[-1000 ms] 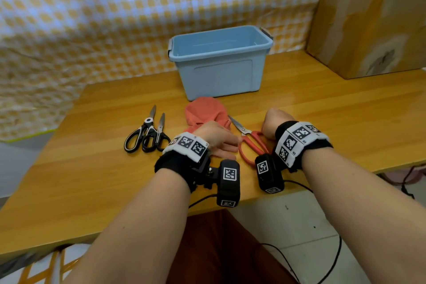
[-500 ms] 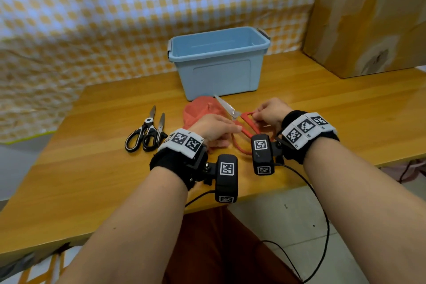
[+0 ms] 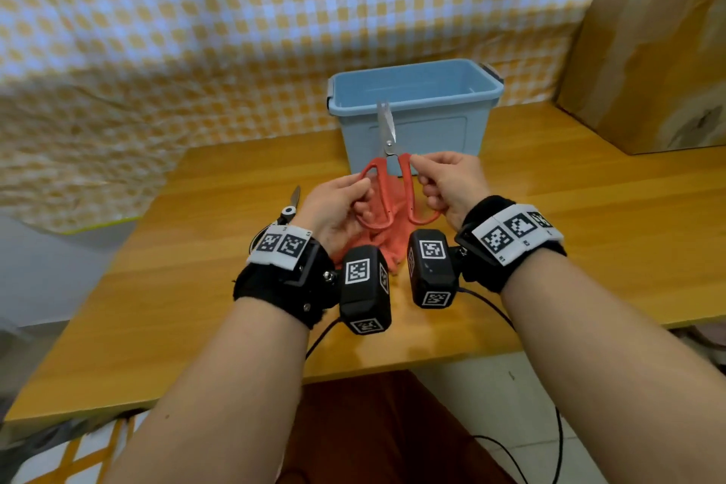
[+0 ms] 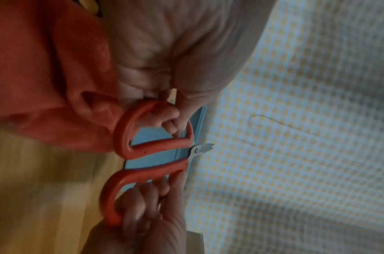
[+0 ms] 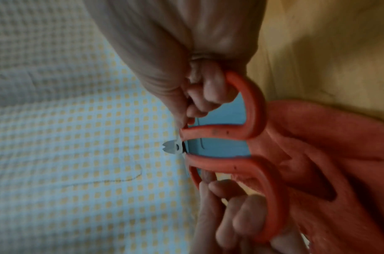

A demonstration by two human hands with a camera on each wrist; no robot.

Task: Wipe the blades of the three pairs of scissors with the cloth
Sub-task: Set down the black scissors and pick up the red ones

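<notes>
Now the red scissors (image 3: 389,185) stand upright just in front of the blue bin (image 3: 416,106), blades up. The left hand (image 3: 334,208) grasps one loop, also bunching the cloth (image 3: 387,244); the right hand (image 3: 448,189) curls into the other. Pulling the loops apart could likely bare the edges and nick fingers, or drop the cloth onto the table (image 3: 589,228).
</notes>
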